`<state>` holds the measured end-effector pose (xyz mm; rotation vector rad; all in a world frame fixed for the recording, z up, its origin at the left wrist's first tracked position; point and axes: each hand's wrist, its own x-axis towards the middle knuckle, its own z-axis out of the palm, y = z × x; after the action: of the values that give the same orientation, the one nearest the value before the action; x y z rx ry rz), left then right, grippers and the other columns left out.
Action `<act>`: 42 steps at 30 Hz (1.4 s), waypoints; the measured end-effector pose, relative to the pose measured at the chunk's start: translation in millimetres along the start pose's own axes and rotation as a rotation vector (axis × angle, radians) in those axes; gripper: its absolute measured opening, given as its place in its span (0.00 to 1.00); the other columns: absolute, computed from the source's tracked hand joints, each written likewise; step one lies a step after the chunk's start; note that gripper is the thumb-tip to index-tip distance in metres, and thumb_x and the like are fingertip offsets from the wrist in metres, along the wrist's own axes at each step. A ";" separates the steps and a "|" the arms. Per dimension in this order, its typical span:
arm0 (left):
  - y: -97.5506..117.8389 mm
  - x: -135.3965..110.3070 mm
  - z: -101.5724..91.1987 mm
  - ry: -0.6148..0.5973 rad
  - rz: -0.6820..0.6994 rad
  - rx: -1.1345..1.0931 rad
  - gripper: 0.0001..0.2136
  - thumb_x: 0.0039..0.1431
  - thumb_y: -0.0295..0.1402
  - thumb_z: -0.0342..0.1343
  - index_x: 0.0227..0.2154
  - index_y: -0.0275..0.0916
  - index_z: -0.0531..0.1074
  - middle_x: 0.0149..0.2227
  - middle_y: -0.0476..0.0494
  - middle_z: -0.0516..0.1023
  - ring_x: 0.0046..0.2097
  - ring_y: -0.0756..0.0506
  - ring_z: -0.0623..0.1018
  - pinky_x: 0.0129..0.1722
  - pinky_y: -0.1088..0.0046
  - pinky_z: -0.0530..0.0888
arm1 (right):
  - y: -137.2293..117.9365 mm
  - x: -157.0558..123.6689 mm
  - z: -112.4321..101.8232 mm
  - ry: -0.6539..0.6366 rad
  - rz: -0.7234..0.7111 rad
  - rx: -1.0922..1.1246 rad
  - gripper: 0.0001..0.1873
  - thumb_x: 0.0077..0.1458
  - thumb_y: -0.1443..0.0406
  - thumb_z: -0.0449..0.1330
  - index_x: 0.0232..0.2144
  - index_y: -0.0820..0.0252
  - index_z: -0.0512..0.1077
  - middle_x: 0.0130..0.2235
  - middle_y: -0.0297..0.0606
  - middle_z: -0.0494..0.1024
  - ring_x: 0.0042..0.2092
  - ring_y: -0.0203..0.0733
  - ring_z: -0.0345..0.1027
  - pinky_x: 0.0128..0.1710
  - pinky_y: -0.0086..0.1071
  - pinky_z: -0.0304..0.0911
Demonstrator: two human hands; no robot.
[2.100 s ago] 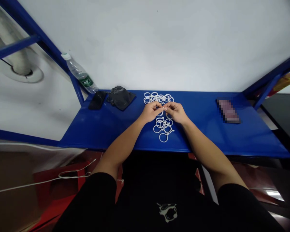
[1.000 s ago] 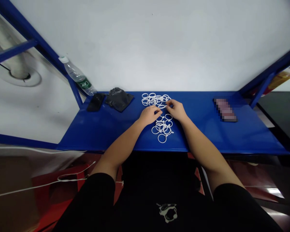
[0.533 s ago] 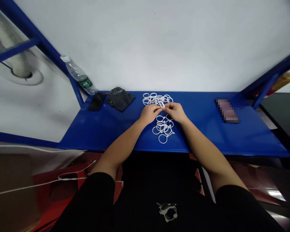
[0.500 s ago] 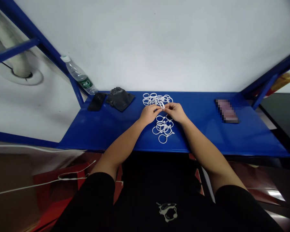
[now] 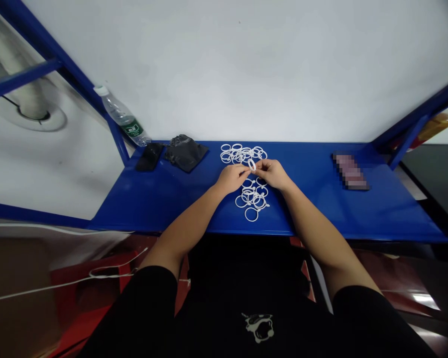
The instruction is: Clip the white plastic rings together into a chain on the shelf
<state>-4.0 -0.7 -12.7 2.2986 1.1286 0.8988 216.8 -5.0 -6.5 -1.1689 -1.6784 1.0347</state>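
My left hand [image 5: 233, 177] and my right hand [image 5: 271, 173] meet above the blue shelf, fingertips pinched on a white plastic ring [image 5: 251, 164] standing nearly on edge between them. It looks thicker than the loose rings; whether it is one ring or two together I cannot tell. Just beyond my fingers lies a pile of white rings [image 5: 237, 147], overlapping one another. A second group of white rings [image 5: 251, 215] spreads between my wrists, nearer the shelf's front edge. Several of these rings carry a small round tab on the rim.
A clear water bottle [image 5: 123, 118] leans at the back left. Beside it are a flat black object [image 5: 150, 157] and a dark drawstring pouch [image 5: 186, 153]. A blurred-out phone-shaped object [image 5: 351, 171] lies on the right of the blue shelf [image 5: 309, 199]. White wall rises behind.
The held ring has tipped slightly and shifted a little towards me and to the right, with the fingers adjusting around it. Both ring piles lie as before.
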 end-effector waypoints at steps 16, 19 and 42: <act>-4.2 -1.4 0.2 -0.032 0.055 0.073 0.11 0.74 0.28 0.58 0.46 0.42 0.86 0.45 0.44 0.87 0.45 0.45 0.84 0.48 0.69 0.77 | -2.5 -2.9 -0.7 -0.049 0.044 0.022 0.27 0.47 0.43 0.79 0.31 0.56 0.77 0.26 0.32 0.78 0.24 0.37 0.68 0.23 0.32 0.63; -4.1 -1.4 1.3 -0.031 0.051 0.070 0.11 0.74 0.28 0.58 0.45 0.42 0.86 0.43 0.43 0.87 0.44 0.45 0.84 0.47 0.69 0.76 | -0.3 -2.7 0.0 -0.041 0.036 0.011 0.27 0.47 0.42 0.79 0.30 0.56 0.76 0.25 0.32 0.77 0.24 0.37 0.68 0.23 0.32 0.62; -6.9 2.2 -2.5 -0.099 0.030 0.045 0.13 0.74 0.22 0.57 0.50 0.41 0.86 0.51 0.42 0.88 0.53 0.43 0.85 0.58 0.63 0.80 | 3.8 -0.9 -25.6 -0.074 -0.181 -0.495 0.09 0.61 0.64 0.64 0.38 0.53 0.86 0.39 0.38 0.89 0.39 0.45 0.81 0.44 0.39 0.72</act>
<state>-8.5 5.3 -14.4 2.3742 1.0852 0.7684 241.9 -0.8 -2.0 -1.2615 -2.1306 0.5682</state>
